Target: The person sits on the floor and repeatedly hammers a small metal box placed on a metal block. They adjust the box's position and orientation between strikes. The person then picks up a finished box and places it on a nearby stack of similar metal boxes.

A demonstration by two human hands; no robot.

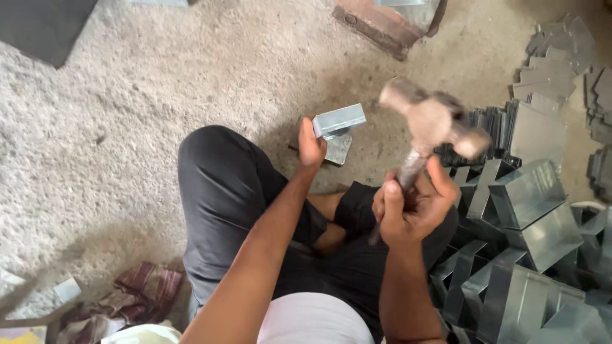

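Right hand [411,207] was wrapped tight around the hammer [433,124] handle, head raised and motion-blurred, up and to the right of the workpiece. Left hand [311,143] was closed on the folded sheet-metal piece [338,121], pinching its near left end and steadying it on a small metal block [336,150] that sat on the concrete floor [127,127] just past the person's left knee.

Key relation: the metal piece lay ahead and to the left of the hammer head, lower down, with clear air between them. Its long axis ran roughly left to right, tilted up slightly toward the right. Free right end was the side nearer the hammer; the left fingers sat at the opposite end, close to the strike zone.

Left forearm was extended straight out over the thigh, wrist low. Right forearm was cocked upward, elbow tucked near the body, handle angled up and right.

Stack of bent metal channels [529,210] was piled just right of the right hand; a rag [137,286] lay on the floor at lower left.
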